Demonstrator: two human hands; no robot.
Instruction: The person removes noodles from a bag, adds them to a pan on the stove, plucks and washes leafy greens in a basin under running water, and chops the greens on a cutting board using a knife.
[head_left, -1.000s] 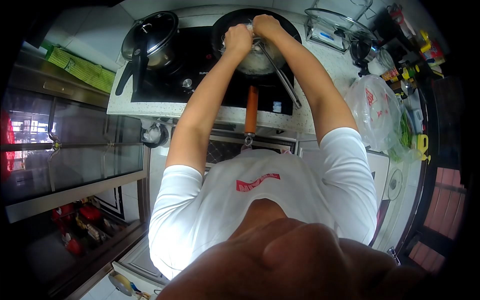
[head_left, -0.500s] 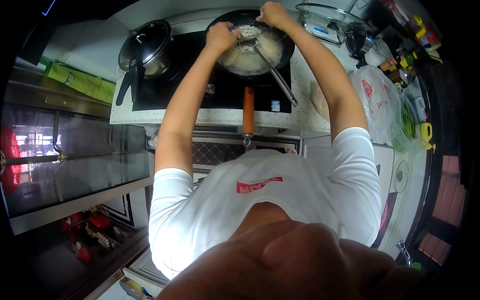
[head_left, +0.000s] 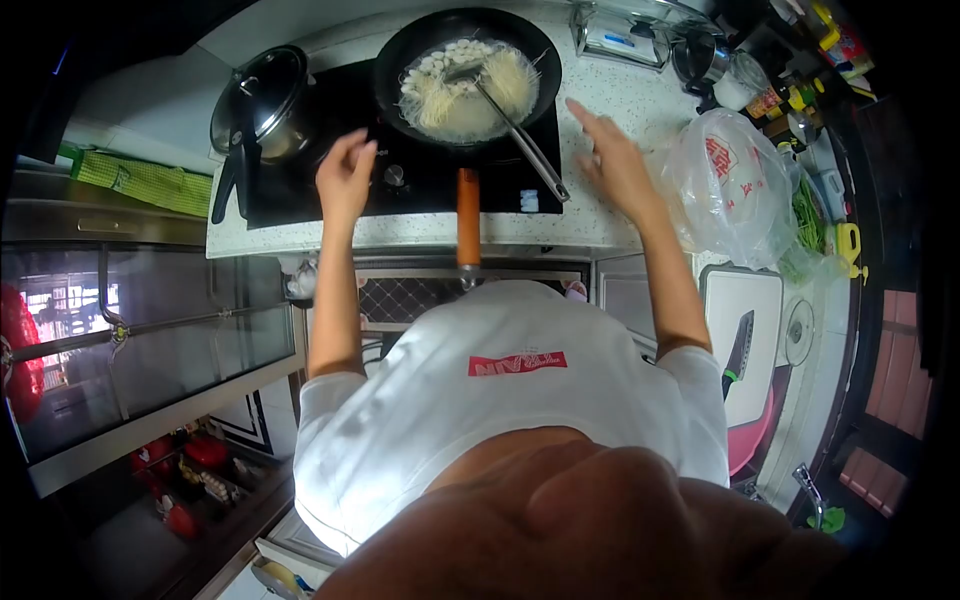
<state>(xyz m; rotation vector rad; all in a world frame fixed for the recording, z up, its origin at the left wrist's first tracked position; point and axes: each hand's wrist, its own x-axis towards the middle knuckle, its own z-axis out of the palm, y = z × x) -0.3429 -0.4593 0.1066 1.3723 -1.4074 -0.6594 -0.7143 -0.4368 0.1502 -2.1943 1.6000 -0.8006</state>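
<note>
A dark wok (head_left: 388, 98) stands on the black cooktop (head_left: 300, 195), with its orange-brown handle (head_left: 468, 218) toward my body. Pale thin noodles (head_left: 512, 82) lie in two bunches in cloudy liquid, beside small white rounded pieces (head_left: 470, 50). A metal utensil (head_left: 525, 145) rests in the wok, its long handle leaning over the rim and its head partly in the food. My left hand (head_left: 343, 178) is empty over the cooktop left of the wok, fingers loosely bent. Right of the wok, over the speckled counter, my right hand (head_left: 615, 165) is empty with fingers spread.
A lidded pot (head_left: 265, 105) with a black handle stands left. On the right are a plastic bag (head_left: 725, 185), a white cutting board (head_left: 755, 300) with a knife (head_left: 742, 345) on it, and a glass lid (head_left: 798, 330). Jars and bottles line the back right.
Both hands have left the wok and come back toward my body, moving apart to either side. The noodles have spread into the liquid. The cutting board and knife have come into view.
</note>
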